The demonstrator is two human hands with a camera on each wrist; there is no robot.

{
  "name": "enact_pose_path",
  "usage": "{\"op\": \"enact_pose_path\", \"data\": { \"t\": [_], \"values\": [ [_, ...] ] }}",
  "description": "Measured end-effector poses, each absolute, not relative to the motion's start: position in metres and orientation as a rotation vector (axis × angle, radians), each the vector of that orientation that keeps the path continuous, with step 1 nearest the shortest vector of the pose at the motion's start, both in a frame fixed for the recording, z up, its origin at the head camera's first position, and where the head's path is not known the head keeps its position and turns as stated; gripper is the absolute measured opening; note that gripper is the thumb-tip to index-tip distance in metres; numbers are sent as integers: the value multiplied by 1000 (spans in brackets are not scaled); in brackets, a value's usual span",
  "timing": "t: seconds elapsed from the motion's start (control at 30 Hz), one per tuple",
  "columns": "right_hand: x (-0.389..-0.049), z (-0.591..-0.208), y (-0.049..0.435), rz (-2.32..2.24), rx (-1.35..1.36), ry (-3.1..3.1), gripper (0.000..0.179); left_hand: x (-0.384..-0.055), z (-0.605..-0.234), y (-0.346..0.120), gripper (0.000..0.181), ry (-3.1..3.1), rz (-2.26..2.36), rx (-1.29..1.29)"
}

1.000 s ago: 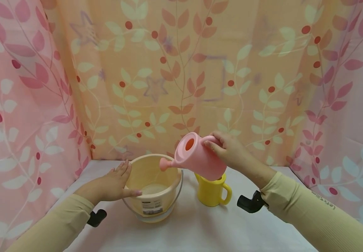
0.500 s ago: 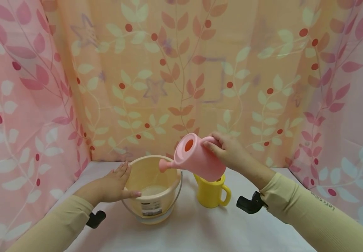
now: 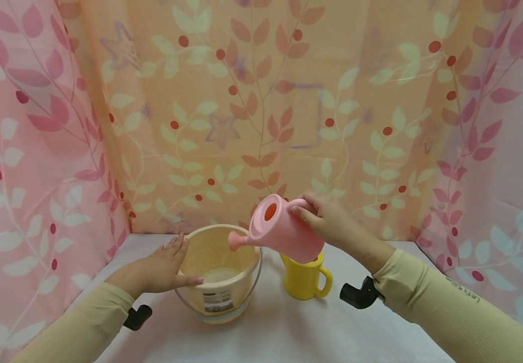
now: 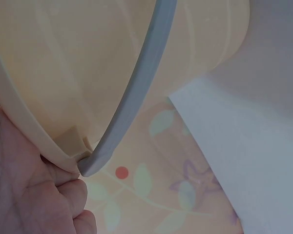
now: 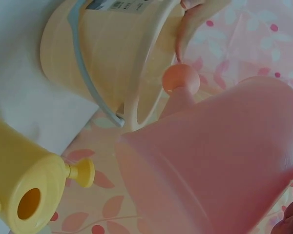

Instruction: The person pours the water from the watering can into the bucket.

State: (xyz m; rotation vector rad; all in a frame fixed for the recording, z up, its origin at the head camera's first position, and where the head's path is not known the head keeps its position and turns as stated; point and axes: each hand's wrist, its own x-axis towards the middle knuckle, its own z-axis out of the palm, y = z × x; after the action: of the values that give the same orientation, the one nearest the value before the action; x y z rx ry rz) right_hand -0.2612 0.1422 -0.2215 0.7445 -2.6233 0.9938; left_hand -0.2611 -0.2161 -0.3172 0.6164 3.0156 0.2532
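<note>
My right hand grips the handle of a pink watering can, held in the air and tipped left. Its round rose hangs over the right side of a cream bucket; whether water flows out cannot be seen. On the bucket's left rim rests my left hand, fingers straight along the far part and thumb on the near part. In the left wrist view, that hand touches the rim beside the joint of the grey handle. A shallow clear layer seems to cover the bucket's bottom.
A yellow watering can stands on the white table, right of the bucket and partly behind the pink one. Leaf-patterned curtains enclose the back and both sides. A black camera mount sticks out from the right wrist.
Both hands and the tipped pink watering can keep practically the same pose. The whole head view has shifted only slightly.
</note>
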Motion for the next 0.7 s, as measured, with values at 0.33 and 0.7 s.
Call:
{"op": "enact_pose_path", "data": {
  "t": [0.33,0.7],
  "values": [
    [-260,-221,142,993,746,-2612,21,-257,-313,-213,112,3017,267,646],
    [-259,-223,142,987,733,-2596,20,-255,-312,-213,113,3029,259,646]
  ]
}}
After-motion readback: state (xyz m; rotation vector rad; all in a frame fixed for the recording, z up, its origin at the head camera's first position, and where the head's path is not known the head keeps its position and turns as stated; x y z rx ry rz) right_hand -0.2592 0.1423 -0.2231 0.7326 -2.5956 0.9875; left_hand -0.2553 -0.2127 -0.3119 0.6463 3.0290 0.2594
